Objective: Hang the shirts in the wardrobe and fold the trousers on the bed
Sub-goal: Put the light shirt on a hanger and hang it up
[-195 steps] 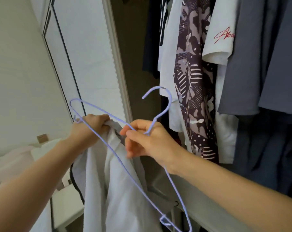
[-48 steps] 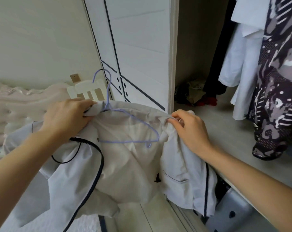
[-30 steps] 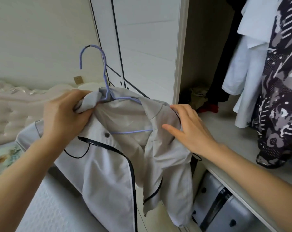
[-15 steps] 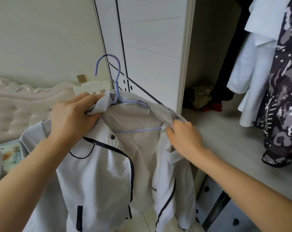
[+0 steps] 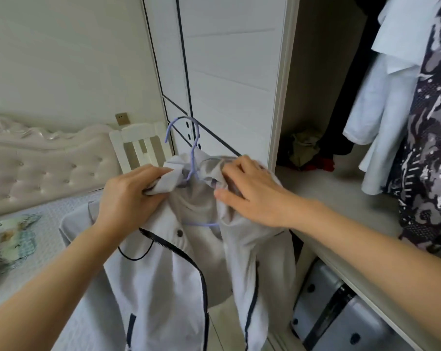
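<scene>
A light grey shirt (image 5: 163,269) with dark piping and snap buttons hangs open on a lilac wire hanger (image 5: 192,148). The hanger's hook sticks up between my two hands, and its lower bar shows inside the neck opening. My left hand (image 5: 128,196) grips the left side of the collar. My right hand (image 5: 249,191) pinches the right side of the collar, fingers curled into the cloth. The shirt hangs down in front of me, left of the open wardrobe (image 5: 315,97).
Hanging in the wardrobe at right are a white shirt (image 5: 376,107) and a dark patterned shirt (image 5: 432,148). Crumpled clothes (image 5: 305,153) lie on its shelf, a silver suitcase (image 5: 340,312) below. At left are the bed (image 5: 37,236), a tufted headboard and a white chair (image 5: 141,145).
My right hand has moved up from the shirt's right shoulder to the collar beside the hook. The hanger has dropped slightly and the shirt hangs straighter.
</scene>
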{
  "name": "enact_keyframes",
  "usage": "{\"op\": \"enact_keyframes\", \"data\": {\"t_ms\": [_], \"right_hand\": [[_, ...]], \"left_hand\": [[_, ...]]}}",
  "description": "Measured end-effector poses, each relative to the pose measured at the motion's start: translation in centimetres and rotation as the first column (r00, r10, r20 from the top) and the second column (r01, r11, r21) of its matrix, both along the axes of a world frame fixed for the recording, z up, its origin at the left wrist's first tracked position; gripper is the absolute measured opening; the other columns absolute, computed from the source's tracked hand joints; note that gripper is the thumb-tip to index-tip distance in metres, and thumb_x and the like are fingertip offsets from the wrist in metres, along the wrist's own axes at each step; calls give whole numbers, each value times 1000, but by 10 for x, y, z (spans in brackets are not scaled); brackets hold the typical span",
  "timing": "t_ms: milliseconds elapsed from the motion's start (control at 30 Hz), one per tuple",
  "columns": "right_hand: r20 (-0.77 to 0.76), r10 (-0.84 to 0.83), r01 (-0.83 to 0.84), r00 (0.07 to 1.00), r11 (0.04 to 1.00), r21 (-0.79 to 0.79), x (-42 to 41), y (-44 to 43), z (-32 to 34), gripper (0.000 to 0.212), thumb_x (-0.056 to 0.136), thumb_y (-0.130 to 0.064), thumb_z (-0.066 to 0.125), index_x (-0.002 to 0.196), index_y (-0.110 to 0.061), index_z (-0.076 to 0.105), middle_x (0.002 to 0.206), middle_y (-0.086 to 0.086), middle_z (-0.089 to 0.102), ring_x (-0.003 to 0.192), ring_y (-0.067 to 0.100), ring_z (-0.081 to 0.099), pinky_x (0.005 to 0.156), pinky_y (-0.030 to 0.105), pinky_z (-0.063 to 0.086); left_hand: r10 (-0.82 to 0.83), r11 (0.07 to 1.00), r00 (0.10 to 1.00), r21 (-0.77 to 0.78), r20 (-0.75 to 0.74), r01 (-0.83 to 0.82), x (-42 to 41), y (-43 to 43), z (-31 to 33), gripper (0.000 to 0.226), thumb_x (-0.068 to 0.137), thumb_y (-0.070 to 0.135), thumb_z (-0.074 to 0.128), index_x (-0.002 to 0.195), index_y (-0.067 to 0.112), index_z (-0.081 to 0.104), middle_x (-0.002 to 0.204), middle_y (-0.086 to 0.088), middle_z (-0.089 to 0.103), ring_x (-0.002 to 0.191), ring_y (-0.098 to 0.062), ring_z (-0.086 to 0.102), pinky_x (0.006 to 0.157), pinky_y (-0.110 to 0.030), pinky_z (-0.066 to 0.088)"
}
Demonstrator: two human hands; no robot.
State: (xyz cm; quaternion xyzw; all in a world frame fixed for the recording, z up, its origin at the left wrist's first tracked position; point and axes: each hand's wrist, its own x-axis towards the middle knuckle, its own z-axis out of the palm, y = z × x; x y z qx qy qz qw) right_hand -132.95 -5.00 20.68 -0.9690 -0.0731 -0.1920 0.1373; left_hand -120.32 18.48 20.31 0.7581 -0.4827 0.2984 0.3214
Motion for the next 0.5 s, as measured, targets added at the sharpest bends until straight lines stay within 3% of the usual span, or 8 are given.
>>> {"op": "enact_keyframes", "data": {"t_ms": [100,233,333,400,433,500], "right_hand": [[-87,54,-47,995,995,87,-1,-13,-19,31,87,-56,50,96,-35,30,97,-17,38,94,8,44,82,29,36],[-26,53,-47,998,975,215,6,-21,-29,33,90,-50,57,102,-36,29,92,-20,49,82,-4,48,65,14,36],[-62,55,-36,997,959,280,9,-22,-43,27,94,-45,54,102,-29,35,85,-15,53,78,-5,53,61,15,38],[-86,54,-19,995,930,366,9,-23,-53,23,95,-42,54,100,-28,37,84,-6,58,76,3,57,65,23,42],[-82,43,-9,996,924,382,9,-25,-56,22,96,-41,54,97,-28,37,83,-1,59,75,10,58,65,26,44],[-46,20,-2,999,928,374,6,-32,-55,22,95,-38,56,89,-36,35,77,-2,57,70,12,58,62,20,41]], "left_hand": [[-29,999,1000,-15,5,29,4,6,-2,31,84,28,54,99,10,75,84,-1,70,71,-21,65,55,-43,52],[-65,997,997,-44,-52,62,0,4,-4,32,82,28,57,98,8,75,87,-1,71,73,-24,67,58,-46,54],[-46,999,985,-4,-168,46,0,1,-1,37,83,42,56,102,16,75,87,3,73,76,-21,68,62,-45,54],[8,998,975,55,-222,4,1,0,0,44,83,56,52,105,24,73,85,6,73,76,-18,68,63,-39,53],[43,996,983,85,-180,-28,3,1,0,46,84,57,49,107,25,72,84,6,73,75,-19,68,60,-38,52],[91,985,996,149,1,-90,10,8,-2,46,89,51,44,113,22,71,84,1,74,68,-25,68,53,-33,48]]}}
